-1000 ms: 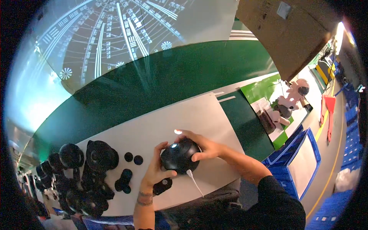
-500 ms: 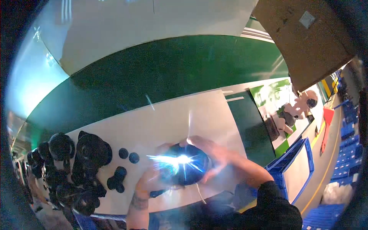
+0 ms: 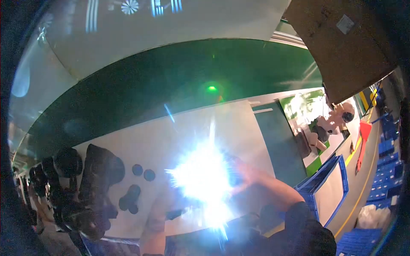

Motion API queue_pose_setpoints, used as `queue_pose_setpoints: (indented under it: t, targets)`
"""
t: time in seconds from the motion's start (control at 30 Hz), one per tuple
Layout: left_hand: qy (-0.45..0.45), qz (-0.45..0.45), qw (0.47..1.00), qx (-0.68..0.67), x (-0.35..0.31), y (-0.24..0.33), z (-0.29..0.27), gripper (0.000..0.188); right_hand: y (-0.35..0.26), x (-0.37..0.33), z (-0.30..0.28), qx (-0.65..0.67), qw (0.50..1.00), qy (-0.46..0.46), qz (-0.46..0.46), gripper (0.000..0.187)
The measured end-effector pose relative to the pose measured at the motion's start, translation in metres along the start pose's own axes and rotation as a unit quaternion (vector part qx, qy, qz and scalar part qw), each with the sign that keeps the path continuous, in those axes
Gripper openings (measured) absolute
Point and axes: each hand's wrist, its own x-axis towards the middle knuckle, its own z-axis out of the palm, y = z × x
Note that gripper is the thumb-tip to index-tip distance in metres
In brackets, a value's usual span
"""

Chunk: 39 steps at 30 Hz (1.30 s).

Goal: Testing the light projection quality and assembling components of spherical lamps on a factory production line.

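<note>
A lit black lamp (image 3: 200, 175) is held up in front of me over the white board, its glare washing out nearly all of its body. My right hand (image 3: 245, 175) is curled round the lamp's right side, its fingertips lost in the light. On the left, my left hand (image 3: 168, 196) is at the lamp's other side, mostly swallowed by glare with its forearm rising from below; half a second ago it showed round the lamp. A cord hanging under the lamp earlier is hidden by the brightness.
Several black rounded parts (image 3: 100, 170) are heaped at the left of the white board (image 3: 222, 123). Two small black discs (image 3: 143, 172) and a small black cluster (image 3: 130, 198) lie nearby. To the right are a blue crate (image 3: 318, 187), a cardboard box (image 3: 341, 47) and white pieces (image 3: 333, 121).
The lamp's light has turned toward me and grown far brighter, hiding the lamp and most of both hands. Reflections appear on the surface at the top. My forearms have hardly moved.
</note>
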Motion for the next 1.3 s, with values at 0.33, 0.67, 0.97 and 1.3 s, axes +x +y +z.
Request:
queue_pose_setpoints:
  t: [0.33,0.67,0.97,1.3]
  targets:
    - [0.032,-0.056,0.996,-0.058,-0.01,-0.014,0.006,0.101,-0.006,-0.009,0.016,0.142,0.961,0.051,0.232,0.095]
    - [0.049,-0.076,0.991,-0.096,-0.011,-0.015,0.013,0.096,-0.001,-0.013,0.011,0.16,0.961,0.073,0.214,0.094]
    - [0.236,0.061,0.97,-0.001,-0.019,-0.018,-0.005,0.04,-0.004,-0.026,-0.01,0.118,0.968,0.197,0.098,0.065]
    - [0.292,0.031,0.948,0.122,-0.05,0.007,0.021,0.024,-0.025,-0.021,-0.009,-0.065,0.991,0.11,0.038,0.071]
